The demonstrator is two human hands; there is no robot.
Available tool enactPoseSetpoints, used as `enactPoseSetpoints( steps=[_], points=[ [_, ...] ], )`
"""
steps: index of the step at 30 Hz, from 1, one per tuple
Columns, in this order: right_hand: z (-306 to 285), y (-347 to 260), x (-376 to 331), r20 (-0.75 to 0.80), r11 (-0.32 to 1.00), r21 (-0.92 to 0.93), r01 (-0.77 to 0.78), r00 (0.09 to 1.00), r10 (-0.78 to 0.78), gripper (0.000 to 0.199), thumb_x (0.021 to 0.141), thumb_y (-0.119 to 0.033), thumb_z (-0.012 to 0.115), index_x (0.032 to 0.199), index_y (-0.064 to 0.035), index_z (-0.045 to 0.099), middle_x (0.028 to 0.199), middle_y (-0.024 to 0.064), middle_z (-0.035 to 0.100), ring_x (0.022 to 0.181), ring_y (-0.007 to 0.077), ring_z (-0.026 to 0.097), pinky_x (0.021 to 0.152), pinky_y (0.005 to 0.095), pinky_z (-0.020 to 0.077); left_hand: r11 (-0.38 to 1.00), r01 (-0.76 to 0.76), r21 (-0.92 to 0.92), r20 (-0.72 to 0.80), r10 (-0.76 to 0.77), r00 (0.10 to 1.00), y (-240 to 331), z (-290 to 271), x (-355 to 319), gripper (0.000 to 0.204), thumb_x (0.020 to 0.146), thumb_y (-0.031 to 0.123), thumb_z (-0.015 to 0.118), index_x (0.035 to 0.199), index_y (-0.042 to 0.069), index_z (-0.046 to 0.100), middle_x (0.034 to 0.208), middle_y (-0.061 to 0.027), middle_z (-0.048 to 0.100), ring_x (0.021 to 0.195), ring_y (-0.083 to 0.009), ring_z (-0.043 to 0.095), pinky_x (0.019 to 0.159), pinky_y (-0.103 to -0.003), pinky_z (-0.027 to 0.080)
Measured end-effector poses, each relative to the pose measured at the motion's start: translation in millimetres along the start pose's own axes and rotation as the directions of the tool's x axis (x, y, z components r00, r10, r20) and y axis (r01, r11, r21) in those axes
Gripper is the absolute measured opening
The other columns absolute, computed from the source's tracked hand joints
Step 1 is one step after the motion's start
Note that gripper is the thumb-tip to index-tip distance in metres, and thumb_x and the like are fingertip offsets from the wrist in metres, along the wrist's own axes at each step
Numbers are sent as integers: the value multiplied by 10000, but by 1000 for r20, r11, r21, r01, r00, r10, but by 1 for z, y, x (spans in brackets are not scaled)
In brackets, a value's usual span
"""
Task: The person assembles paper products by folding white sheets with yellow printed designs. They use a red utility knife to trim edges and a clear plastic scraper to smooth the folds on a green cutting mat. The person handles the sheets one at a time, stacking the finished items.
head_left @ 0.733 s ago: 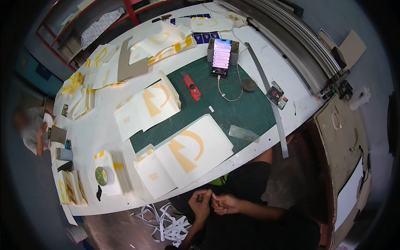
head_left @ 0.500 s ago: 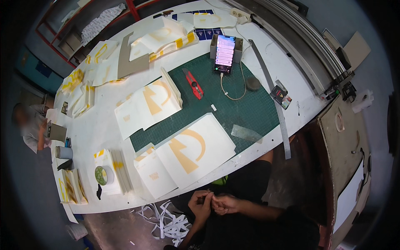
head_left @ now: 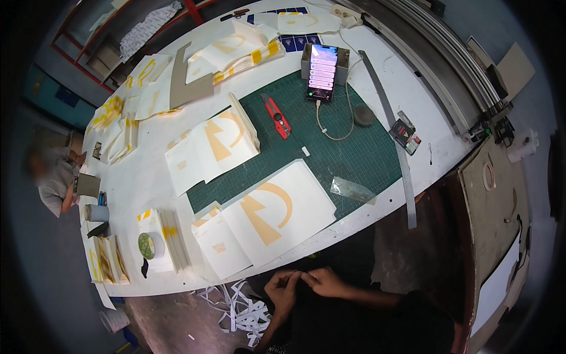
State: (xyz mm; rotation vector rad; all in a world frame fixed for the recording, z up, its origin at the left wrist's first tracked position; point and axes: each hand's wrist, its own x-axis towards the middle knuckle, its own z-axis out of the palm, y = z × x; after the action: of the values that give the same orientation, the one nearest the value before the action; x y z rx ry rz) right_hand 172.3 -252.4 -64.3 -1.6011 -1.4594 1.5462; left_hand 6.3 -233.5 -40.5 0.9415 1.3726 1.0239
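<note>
"One co-worker (head_left: 56, 174) is at the far left of the frame, next to the white bench (head_left: 141, 186)."

"And moving right?"

"Folded papers (head_left: 107, 259) with yellow marks are at the lower left, then a roll of tape (head_left: 145, 246) on a paper stack (head_left: 172, 248). Below the bench, white strips (head_left: 244, 311) lie tangled on the floor (head_left: 177, 321)."

"Where's the printed sheet?"

"The printed sheet (head_left: 277, 215) lies flat at the middle of the frame, partly on the green mat (head_left: 324, 156), near the hands. A red knife (head_left: 277, 118) rests above it, also on the mat."

"What about the hands?"

"Left hand (head_left: 282, 289) at lower middle, right hand (head_left: 323, 282) just to its right, fingertips meeting below the sheet."

"How is each grip?"

"Nearly closed, thumb and fingers drawn together. I can't tell whether anything small is pinched there."

"Farther right?"

"A lit phone (head_left: 322, 71) is propped before a gray box (head_left: 342, 62) at upper middle. Right of that, a metal ruler (head_left: 408, 194) pokes past the bench's edge."
</note>
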Motion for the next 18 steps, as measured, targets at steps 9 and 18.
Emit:
enactPoseSetpoints(
  steps=[9,18],
  points=[
    [-9,-10,-6,-46,916,-389,94,992,-121,424,1098,-384,559,911,-34,709,823,267,731,761,492,725,737,610,592,970,-1,243,195,-48,980,-5,-20,9,88,975,64,790,957,-21,803,953,-97,799,860,-140,727,806,-279,566],
    [-39,-30,-5,51,838,-419,350,930,-363,436,1063,-429,647,864,-41,668,765,180,708,699,424,727,618,525,577,972,153,178,86,-170,982,-11,-60,26,160,985,113,795,958,-45,788,877,-85,790,804,-121,707,771,-289,554]
  ],
)
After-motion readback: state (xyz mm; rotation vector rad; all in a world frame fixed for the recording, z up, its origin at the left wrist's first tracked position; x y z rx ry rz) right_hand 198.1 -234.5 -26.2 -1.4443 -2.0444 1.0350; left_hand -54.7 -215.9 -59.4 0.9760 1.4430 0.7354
